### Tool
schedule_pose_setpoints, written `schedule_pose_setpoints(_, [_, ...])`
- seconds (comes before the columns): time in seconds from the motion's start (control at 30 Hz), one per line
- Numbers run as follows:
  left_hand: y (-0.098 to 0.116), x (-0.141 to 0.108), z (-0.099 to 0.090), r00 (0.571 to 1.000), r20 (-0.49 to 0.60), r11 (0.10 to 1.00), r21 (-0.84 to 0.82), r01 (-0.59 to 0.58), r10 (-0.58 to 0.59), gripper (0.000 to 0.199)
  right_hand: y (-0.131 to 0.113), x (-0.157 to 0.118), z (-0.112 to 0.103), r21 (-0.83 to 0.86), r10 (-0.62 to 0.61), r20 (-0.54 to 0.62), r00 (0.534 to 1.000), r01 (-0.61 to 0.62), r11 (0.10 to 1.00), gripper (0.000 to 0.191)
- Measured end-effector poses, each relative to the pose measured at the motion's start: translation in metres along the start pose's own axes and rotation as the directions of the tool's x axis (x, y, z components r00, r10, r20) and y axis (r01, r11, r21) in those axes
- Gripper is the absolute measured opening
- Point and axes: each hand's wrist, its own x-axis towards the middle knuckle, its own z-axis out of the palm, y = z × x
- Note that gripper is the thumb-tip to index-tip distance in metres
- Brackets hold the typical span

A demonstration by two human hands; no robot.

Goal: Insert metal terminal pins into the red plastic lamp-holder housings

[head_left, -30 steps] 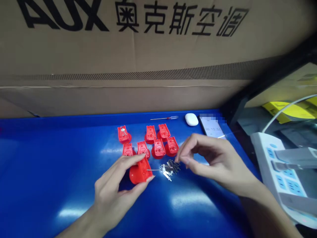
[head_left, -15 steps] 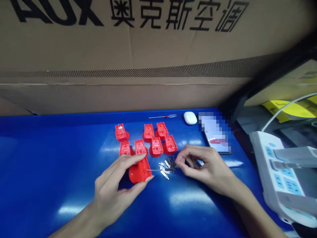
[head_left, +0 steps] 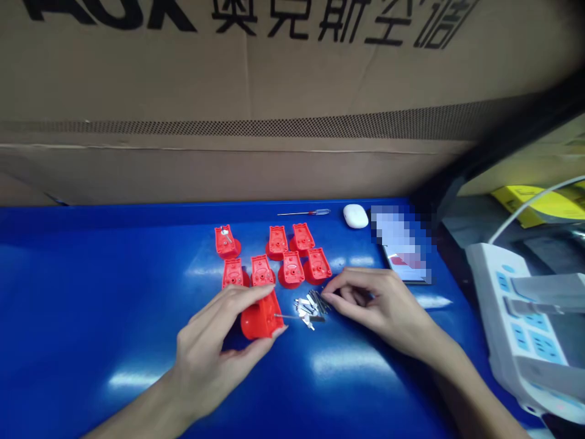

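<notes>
My left hand (head_left: 219,347) grips a red plastic part (head_left: 262,317) between thumb and fingers. A thin metal rod (head_left: 287,316) sticks out of this part to the right, over a small pile of silver and dark metal pieces (head_left: 311,308). At the right edge of the pile, my right hand (head_left: 370,296) has its thumb and index finger pinched together; whatever is between the fingertips is too small to make out. Several more red parts (head_left: 292,269) stand behind the held one, and the far left one (head_left: 225,239) has a small metal piece on it.
A screwdriver (head_left: 315,213), a white rounded case (head_left: 355,216) and a phone (head_left: 404,250) lie along the back of the blue table (head_left: 137,292). Behind stands a large cardboard box (head_left: 228,91). A white power strip (head_left: 521,329) is at the right.
The view has shifted slightly. My right fingertips remain by the pile, now a little farther from the rod's dark end. My left hand still holds the red part.
</notes>
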Motion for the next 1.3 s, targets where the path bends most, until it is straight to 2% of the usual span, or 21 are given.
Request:
schedule_pose_setpoints(0.33, [0.002, -0.001, -0.002, 1.000, 0.021, 1.000, 0.006, 0.007, -0.008, 0.051, -0.002, 0.000, -0.003, 0.047, 0.038, 0.032, 0.999, -0.040, 0.998, 0.035])
schedule_pose_setpoints(0.53, [0.001, -0.001, -0.002, 1.000, 0.023, 1.000, 0.014, 0.009, -0.010, 0.051, -0.007, -0.003, -0.004, 0.094, 0.033, -0.028, 0.999, -0.030, 0.995, 0.034])
schedule_pose_setpoints(0.6, [0.001, -0.002, -0.002, 1.000, 0.025, 1.000, 0.015, 0.004, -0.004, 0.051, -0.012, -0.006, -0.001, 0.152, 0.011, -0.056, 0.998, -0.002, 0.988, 0.028])
schedule_pose_setpoints(0.7, [0.001, -0.002, -0.001, 1.000, 0.025, 1.000, 0.018, 0.007, -0.007, 0.051, -0.022, -0.011, 0.007, 0.294, -0.084, -0.038, 0.996, 0.091, 0.951, 0.018])
schedule_pose_setpoints(0.8, [0.001, -0.002, 0.000, 0.999, 0.032, 1.000, 0.013, 0.012, -0.012, 0.050, -0.031, -0.015, 0.020, 0.360, -0.195, -0.006, 0.981, 0.184, 0.915, 0.039])
schedule_pose_setpoints(0.87, [0.001, -0.002, 0.000, 0.999, 0.038, 1.000, 0.006, 0.005, -0.005, 0.049, -0.034, -0.016, 0.028, 0.353, -0.233, -0.034, 0.972, 0.230, 0.907, 0.039])
schedule_pose_setpoints(1.03, [0.000, -0.003, -0.001, 0.998, 0.054, 1.000, 0.010, 0.010, -0.010, 0.050, -0.032, -0.013, 0.037, 0.285, -0.268, -0.161, 0.950, 0.305, 0.909, 0.021])
schedule_pose_setpoints(1.13, [0.000, -0.006, 0.000, 1.000, 0.025, 1.000, 0.024, 0.014, -0.015, 0.051, -0.034, -0.007, 0.032, 0.260, -0.270, -0.188, 0.944, 0.313, 0.913, 0.014])
schedule_pose_setpoints(1.3, [-0.001, -0.006, -0.001, 0.994, -0.081, 0.997, -0.026, 0.067, -0.069, 0.058, -0.051, 0.005, 0.017, 0.218, -0.206, -0.190, 0.960, 0.245, 0.945, 0.010])
